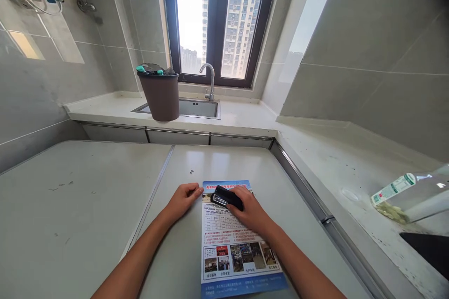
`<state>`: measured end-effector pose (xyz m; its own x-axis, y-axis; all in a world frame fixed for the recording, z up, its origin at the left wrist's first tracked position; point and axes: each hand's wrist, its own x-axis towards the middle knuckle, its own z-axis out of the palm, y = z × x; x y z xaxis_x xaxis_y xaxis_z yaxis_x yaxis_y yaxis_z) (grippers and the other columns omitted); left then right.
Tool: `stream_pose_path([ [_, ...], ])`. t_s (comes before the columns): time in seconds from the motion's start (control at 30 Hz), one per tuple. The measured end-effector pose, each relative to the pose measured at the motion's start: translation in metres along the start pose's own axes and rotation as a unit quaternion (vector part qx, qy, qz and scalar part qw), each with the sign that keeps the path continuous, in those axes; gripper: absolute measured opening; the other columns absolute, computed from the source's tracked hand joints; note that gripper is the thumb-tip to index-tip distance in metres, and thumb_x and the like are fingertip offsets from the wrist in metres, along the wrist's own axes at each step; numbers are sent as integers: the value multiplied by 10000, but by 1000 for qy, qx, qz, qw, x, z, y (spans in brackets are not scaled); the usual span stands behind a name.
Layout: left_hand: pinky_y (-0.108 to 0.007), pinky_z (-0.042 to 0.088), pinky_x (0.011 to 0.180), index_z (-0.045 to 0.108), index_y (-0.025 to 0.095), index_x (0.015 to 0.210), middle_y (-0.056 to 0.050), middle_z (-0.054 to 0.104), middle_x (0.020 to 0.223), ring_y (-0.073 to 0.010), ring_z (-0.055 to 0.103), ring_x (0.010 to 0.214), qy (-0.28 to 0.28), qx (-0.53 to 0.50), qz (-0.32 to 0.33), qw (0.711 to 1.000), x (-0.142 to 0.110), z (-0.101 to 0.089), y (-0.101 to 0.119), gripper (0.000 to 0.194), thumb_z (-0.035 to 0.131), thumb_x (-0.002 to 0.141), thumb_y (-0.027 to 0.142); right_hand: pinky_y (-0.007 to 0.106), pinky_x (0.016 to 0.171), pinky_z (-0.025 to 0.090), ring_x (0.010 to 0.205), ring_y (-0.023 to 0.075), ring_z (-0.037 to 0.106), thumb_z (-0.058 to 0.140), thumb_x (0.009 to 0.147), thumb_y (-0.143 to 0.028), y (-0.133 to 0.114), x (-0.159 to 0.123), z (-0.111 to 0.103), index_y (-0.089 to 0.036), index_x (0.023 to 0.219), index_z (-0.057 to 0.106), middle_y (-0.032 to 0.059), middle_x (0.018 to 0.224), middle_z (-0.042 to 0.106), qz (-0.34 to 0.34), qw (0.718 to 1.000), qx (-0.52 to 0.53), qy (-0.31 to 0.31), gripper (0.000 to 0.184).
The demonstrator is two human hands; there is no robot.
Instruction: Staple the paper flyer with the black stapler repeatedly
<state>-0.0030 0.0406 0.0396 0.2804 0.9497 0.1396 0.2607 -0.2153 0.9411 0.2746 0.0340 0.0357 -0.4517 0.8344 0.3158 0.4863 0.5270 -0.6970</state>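
A printed flyer (231, 247) with a blue border and small photos lies flat on the grey table (87, 205) in front of me. My right hand (250, 212) is closed around a black stapler (226, 197), which rests over the flyer's upper left part. My left hand (182, 201) sits beside the flyer's top left corner, fingers curled, with the fingertips touching the paper's edge.
Two tiny staples (191, 172) lie on the table beyond the flyer. A brown bin (159, 93) stands on the counter by the sink (196, 108) and tap (209, 79) under the window. A clear plastic bottle (410, 196) lies on the right counter.
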Motion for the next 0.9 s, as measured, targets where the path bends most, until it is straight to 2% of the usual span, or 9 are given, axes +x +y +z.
stream_pose_path([
  [0.1,-319,420,745,619,210,901,-18,608,876,-207,547,822,-17,191,69,979,-2,10,4,272,672,897,477,412,916,433,1040,260,550,670,846,-86,-3,4,-3,-234,1112,625,55,1089,648,-23,1000,-1,2,308],
  [0.13,-358,435,829,641,230,1017,-43,644,1014,-245,571,942,-27,235,89,968,-2,12,5,303,720,861,477,416,922,432,1036,259,550,665,844,-72,-4,4,-4,-234,1102,626,51,1077,651,-30,1000,3,-1,307],
  [0.2,-421,414,957,638,273,1184,-70,636,1236,-300,553,1138,-53,297,116,946,-4,13,6,441,777,816,472,421,936,430,1037,256,549,663,840,-52,-4,4,-6,-236,1098,625,45,1071,658,-41,999,8,-8,319],
  [0.27,-444,388,1014,631,307,1247,-63,605,1347,-308,528,1230,-81,325,124,934,-4,11,6,459,770,833,450,422,946,431,1050,256,543,666,838,-45,-4,3,-8,-238,1123,623,46,1094,659,-41,999,6,-6,346],
  [0.37,-444,377,1033,643,315,1237,-47,596,1369,-295,527,1249,-98,334,123,929,-5,10,7,409,748,856,419,421,945,437,1067,259,534,669,845,-48,-2,2,-11,-244,1185,620,49,1120,662,-36,999,1,-3,396],
  [0.63,-457,395,967,638,278,1230,-77,643,1226,-298,556,1131,-74,349,120,926,-5,17,12,374,705,883,398,414,944,438,1063,253,532,662,860,-61,-2,3,-13,-246,1176,634,42,1106,668,-34,999,10,-23,367],
  [0.73,-457,388,961,670,291,1169,-69,633,1228,-295,556,1131,-81,355,126,923,-4,16,10,277,679,902,366,420,949,440,1078,259,536,665,868,-94,-3,3,-14,-253,1193,636,47,1116,664,-35,999,17,-27,363],
  [0.83,-455,388,956,686,295,1129,-63,633,1218,-290,560,1125,-83,358,124,922,-4,16,10,222,657,916,349,414,931,443,1059,263,544,696,878,-196,-6,5,-23,-253,1193,644,61,1104,654,-43,999,22,6,324],
  [0.9,-455,386,959,688,295,1127,-62,632,1217,-289,560,1126,-83,358,122,922,-4,16,10,218,654,918,345,383,858,444,969,251,557,653,919,-264,-6,6,-31,-241,1092,684,59,986,644,-37,998,6,56,177],
])
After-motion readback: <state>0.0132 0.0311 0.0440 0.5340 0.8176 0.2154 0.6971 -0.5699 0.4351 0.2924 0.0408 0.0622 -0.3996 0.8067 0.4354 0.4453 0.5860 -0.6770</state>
